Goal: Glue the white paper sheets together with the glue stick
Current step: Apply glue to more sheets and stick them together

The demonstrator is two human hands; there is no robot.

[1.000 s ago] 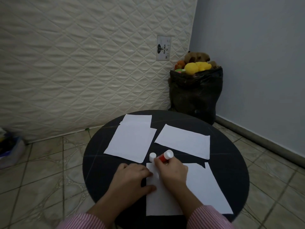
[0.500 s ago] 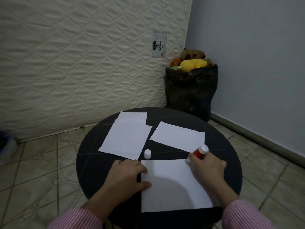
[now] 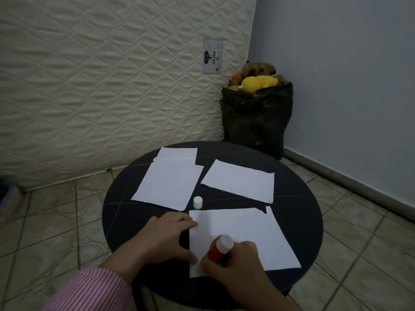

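Observation:
A white paper sheet (image 3: 244, 234) lies at the near side of the round black table (image 3: 298, 221). My left hand (image 3: 166, 239) rests flat on the sheet's left edge, fingers spread. My right hand (image 3: 235, 263) grips the red glue stick (image 3: 219, 249), white end up, its lower end against the sheet's near left corner. The white cap (image 3: 197, 202) stands upright just beyond the sheet. Two overlapping sheets (image 3: 170, 178) lie at the far left, another sheet (image 3: 240, 180) at the far right.
A quilted mattress (image 3: 101, 86) leans against the wall behind the table. A black bag (image 3: 256, 122) full of soft toys stands in the corner. Tiled floor surrounds the table.
My right hand has carried the glue stick from the sheet's far right corner back to its near left corner. My left hand has stayed on the left edge.

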